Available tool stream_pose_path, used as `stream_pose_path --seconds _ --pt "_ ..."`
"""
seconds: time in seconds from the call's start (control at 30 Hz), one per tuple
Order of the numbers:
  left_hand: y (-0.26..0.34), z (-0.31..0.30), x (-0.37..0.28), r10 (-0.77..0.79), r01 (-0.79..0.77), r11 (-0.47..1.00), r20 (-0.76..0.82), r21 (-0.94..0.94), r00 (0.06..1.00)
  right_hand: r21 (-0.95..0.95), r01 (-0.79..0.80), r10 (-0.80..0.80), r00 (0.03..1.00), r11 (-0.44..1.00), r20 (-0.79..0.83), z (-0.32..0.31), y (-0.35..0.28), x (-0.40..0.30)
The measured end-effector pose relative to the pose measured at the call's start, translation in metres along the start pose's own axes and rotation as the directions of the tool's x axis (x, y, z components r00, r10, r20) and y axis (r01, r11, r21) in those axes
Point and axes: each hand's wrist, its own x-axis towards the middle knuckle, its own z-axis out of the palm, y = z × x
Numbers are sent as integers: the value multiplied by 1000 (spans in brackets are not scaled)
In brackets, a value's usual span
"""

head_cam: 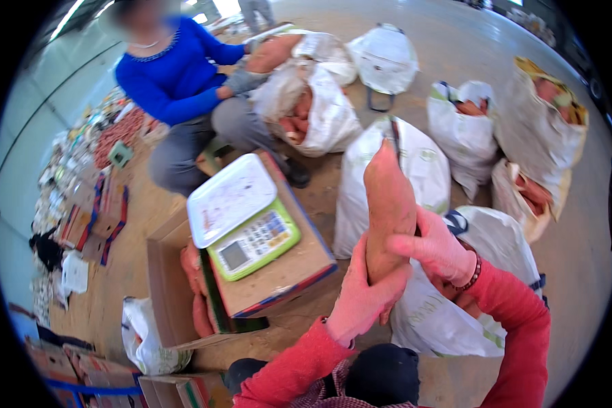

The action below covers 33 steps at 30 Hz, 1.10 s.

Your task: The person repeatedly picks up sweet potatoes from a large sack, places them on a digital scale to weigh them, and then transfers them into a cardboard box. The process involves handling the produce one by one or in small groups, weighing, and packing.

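Note:
A large orange-skinned sweet potato [387, 194] stands roughly upright between my hands, its pointed end up. My left hand [364, 290] wraps around its lower end. Higher on the right side, my right hand [436, 247] grips it with the thumb across the front. Just behind and below my right hand, an open white woven sack [454, 321] holds more sweet potatoes. To the left, a green digital scale [255, 239] with a white tray [232, 199] rests on a cardboard box [280, 285].
An open carton [171, 290] beside the scale contains sweet potatoes. Across from me, a seated person in blue [168, 76] holds a big sweet potato [273, 53] above an open sack [331, 122]. More white sacks [461, 132] stand at the right; flattened cartons [94, 219] lie far left.

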Motion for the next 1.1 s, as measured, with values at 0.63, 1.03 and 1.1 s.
stream_pose_path --seconds 0.63,1.03,1.1 --pt "92 -310 24 620 293 -102 -170 951 766 -430 -399 82 803 810 -591 -89 63 -97" --pt "108 -301 18 602 220 114 -243 969 761 -767 -612 400 762 191 -509 -149 136 -122" --pt "116 -306 10 646 206 151 -254 967 720 -901 -431 302 866 44 -399 -173 178 -128"
